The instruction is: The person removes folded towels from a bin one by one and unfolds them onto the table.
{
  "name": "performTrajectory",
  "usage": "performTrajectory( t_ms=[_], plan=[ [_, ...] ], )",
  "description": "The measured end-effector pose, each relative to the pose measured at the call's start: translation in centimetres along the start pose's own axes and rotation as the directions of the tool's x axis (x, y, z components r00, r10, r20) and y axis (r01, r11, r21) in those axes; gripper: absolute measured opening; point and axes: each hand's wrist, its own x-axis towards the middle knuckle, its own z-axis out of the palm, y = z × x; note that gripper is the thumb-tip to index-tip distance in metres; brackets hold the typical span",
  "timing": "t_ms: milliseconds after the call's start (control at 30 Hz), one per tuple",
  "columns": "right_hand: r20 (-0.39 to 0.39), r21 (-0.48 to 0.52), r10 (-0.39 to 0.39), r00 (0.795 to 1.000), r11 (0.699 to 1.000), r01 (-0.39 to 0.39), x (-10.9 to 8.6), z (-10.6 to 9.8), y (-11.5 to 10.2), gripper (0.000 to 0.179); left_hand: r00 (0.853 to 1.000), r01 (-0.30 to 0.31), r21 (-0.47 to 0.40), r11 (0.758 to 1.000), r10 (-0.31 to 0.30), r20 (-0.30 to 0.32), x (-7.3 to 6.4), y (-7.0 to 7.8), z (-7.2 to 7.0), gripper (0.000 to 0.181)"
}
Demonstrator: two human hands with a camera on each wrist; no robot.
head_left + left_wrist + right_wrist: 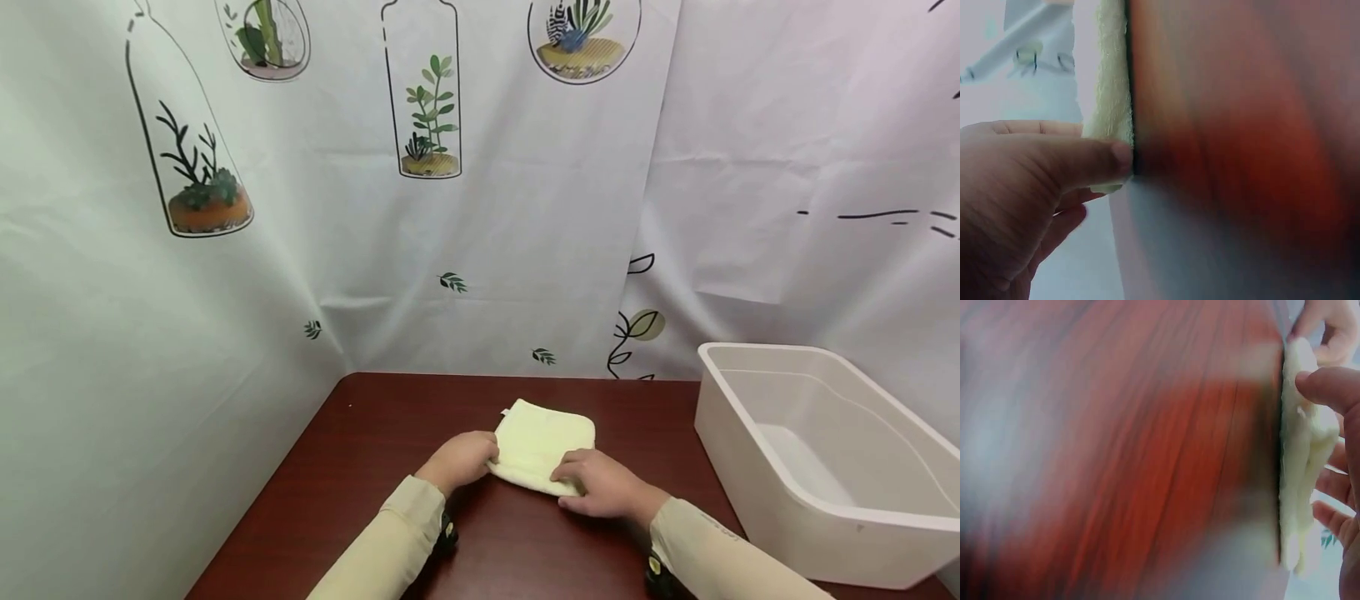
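A folded pale yellow towel (pixel 543 442) lies on the dark red-brown table, with a small white tag at its far left corner. At its left edge my left hand (pixel 467 460) holds the near corner; the left wrist view shows the thumb on the towel's edge and the fingers behind it. My right hand (pixel 600 483) grips the near right part, its bent fingers on top and the thumb at the front edge. Seen from the right wrist, the towel's folded layers (pixel 1300 475) stack loosely along the edge.
A large off-white plastic tub (pixel 810 500) stands on the right side of the table (pixel 405 417). White fabric printed with plants in bottles (pixel 525 250) hangs behind the table and along its left side.
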Motion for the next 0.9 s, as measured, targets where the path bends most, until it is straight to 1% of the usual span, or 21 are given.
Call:
performTrajectory(
  t_ms=[100, 133, 233, 367, 500, 567, 600, 667, 700, 733, 767, 800, 833, 900],
  plan=[
    [0.040, 0.037, 0.024, 0.999, 0.999, -0.026, 0.8, 0.4, -0.7, 0.031, 0.996, 0.091, -0.030, 0.995, -0.092, -0.020, 0.4, -1.1, 0.7, 0.024],
    [0.052, 0.051, 0.025, 0.998, 0.998, -0.028, 1.0, 0.5, -0.9, 0.034, 0.992, 0.126, -0.046, 0.991, -0.127, -0.024, 0.5, -1.4, 0.8, 0.026],
    [0.073, 0.076, 0.018, 0.997, 0.997, -0.023, 1.9, 0.8, -1.5, 0.040, 0.978, 0.198, -0.070, 0.978, -0.201, -0.048, 1.1, -2.2, 1.4, 0.028],
    [0.104, 0.141, 0.018, 0.994, 0.990, -0.033, 3.1, 0.9, -2.0, 0.046, 0.963, 0.248, -0.085, 0.965, -0.255, -0.088, 1.8, -2.9, 1.9, 0.025],
    [0.130, 0.258, 0.014, 0.991, 0.965, -0.048, 4.1, 1.0, -1.8, 0.046, 0.952, 0.281, -0.067, 0.957, -0.287, -0.109, 1.8, -2.9, 2.1, 0.023],
    [0.102, 0.276, 0.005, 0.995, 0.960, -0.033, 4.4, 0.8, -1.3, 0.040, 0.945, 0.304, -0.068, 0.950, -0.310, -0.107, 1.6, -2.4, 1.8, 0.021],
    [0.076, 0.256, 0.013, 0.997, 0.966, -0.032, 4.4, 0.6, -0.8, 0.037, 0.940, 0.317, -0.076, 0.945, -0.324, -0.106, 1.5, -1.9, 1.6, 0.019],
    [0.014, 0.185, 0.052, 0.999, 0.981, -0.054, 4.3, 0.1, 0.3, 0.033, 0.931, 0.340, -0.129, 0.931, -0.353, -0.093, 1.3, -0.8, 0.9, 0.018],
    [-0.010, 0.142, 0.084, 0.996, 0.986, -0.082, 4.2, -0.2, 0.9, 0.032, 0.927, 0.351, -0.164, 0.922, -0.367, -0.080, 1.3, 0.0, 0.4, 0.019],
    [-0.025, 0.098, 0.119, 0.993, 0.988, -0.116, 4.0, -0.5, 1.6, 0.033, 0.919, 0.366, -0.208, 0.907, -0.387, -0.069, 1.2, 0.8, 0.0, 0.020],
    [-0.024, 0.063, 0.158, 0.987, 0.986, -0.156, 3.8, -0.7, 2.2, 0.036, 0.916, 0.374, -0.229, 0.899, -0.396, -0.060, 1.2, 1.6, -0.3, 0.022],
    [-0.002, 0.038, 0.202, 0.979, 0.979, -0.201, 3.5, -0.9, 2.8, 0.039, 0.915, 0.379, -0.239, 0.894, -0.401, -0.050, 1.2, 2.5, -0.6, 0.025],
    [0.029, 0.028, 0.236, 0.971, 0.971, -0.237, 3.2, -1.0, 3.4, 0.042, 0.915, 0.381, -0.238, 0.893, -0.401, -0.038, 1.2, 3.3, -0.8, 0.029],
    [0.108, 0.037, 0.292, 0.950, 0.954, -0.297, 2.7, -1.1, 4.2, 0.048, 0.915, 0.391, -0.206, 0.897, -0.403, -0.022, 1.3, 4.9, -0.7, 0.040]
  ],
)
